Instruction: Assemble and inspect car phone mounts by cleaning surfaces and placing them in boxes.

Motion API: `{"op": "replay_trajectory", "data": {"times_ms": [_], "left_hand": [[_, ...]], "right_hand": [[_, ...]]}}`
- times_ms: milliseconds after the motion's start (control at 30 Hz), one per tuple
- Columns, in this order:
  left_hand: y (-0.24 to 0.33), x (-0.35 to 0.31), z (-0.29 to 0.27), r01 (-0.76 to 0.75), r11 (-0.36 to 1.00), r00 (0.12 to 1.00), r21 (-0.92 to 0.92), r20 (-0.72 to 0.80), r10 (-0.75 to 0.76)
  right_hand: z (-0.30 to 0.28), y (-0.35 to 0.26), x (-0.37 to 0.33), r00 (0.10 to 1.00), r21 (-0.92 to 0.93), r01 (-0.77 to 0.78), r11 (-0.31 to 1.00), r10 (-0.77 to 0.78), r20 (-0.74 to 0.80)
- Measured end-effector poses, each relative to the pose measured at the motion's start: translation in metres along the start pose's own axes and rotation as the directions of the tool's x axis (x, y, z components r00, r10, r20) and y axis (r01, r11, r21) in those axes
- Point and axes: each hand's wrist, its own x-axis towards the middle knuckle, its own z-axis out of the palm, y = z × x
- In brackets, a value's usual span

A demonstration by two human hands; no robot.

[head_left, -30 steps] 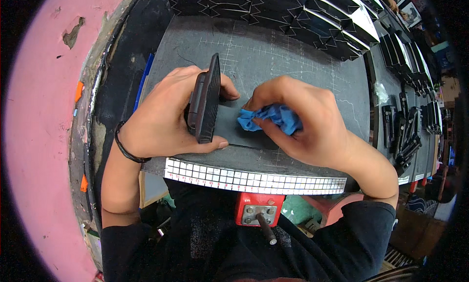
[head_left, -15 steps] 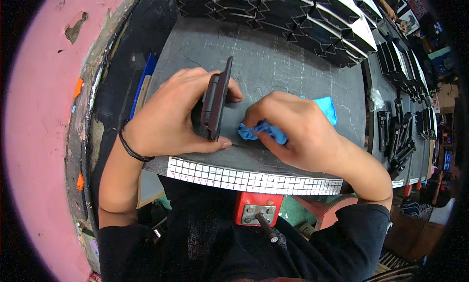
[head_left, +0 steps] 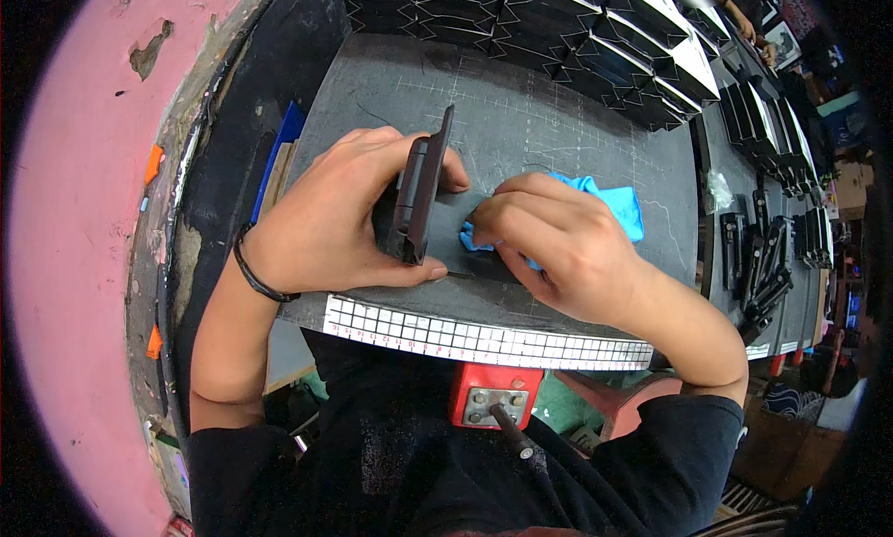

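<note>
My left hand (head_left: 326,207) is wrapped around a dark flat-edged piece (head_left: 428,188), thumb on the near side and fingers on the far side. The piece stands upright and shows nearly edge-on, with a ridged, hinge-like part on its left. Its exact kind cannot be made out. To its right, my right hand (head_left: 567,244) pinches a bunched bright blue cloth (head_left: 619,210). A wad of the cloth shows under the fingertips, and a loose flap spreads behind the knuckles on the dark worktop (head_left: 493,100).
Black pieces with zigzag white edges (head_left: 549,30) are stacked along the back. A gridded ruler strip (head_left: 484,342) runs along the front edge. On the right side table lie several black hinged parts (head_left: 758,249). A pink wall (head_left: 84,258) rises at left, and another person's hand (head_left: 744,26) shows far right.
My right hand has turned slightly and shifted up, covering more of the wad under its fingers. More of the cloth shows behind the hand. My left hand keeps its hold.
</note>
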Motion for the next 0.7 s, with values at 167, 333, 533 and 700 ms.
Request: {"op": "replay_trajectory", "data": {"times_ms": [167,333,533,700], "left_hand": [[0.004,-0.005,-0.002,0.018,1.000,1.000,0.002,-0.021,-0.018],[-0.003,-0.001,0.001,0.000,1.000,1.000,-0.032,-0.006,0.000],[-0.001,-0.002,0.001,0.028,0.998,1.000,-0.048,0.007,-0.027],[0.004,-0.009,0.000,-0.009,1.000,0.996,0.017,-0.094,0.011]], "right_hand": [[-0.015,0.008,0.006,0.978,0.196,-0.143,0.970,0.169,-0.120],[-0.048,0.037,-0.003,0.965,-0.098,-0.209,0.973,0.189,-0.181],[-0.054,0.001,0.017,0.994,-0.460,-0.071,0.885,0.024,-0.107],[-0.040,-0.013,0.036,0.973,-0.058,0.227,0.972,-0.229,-0.037]]}}
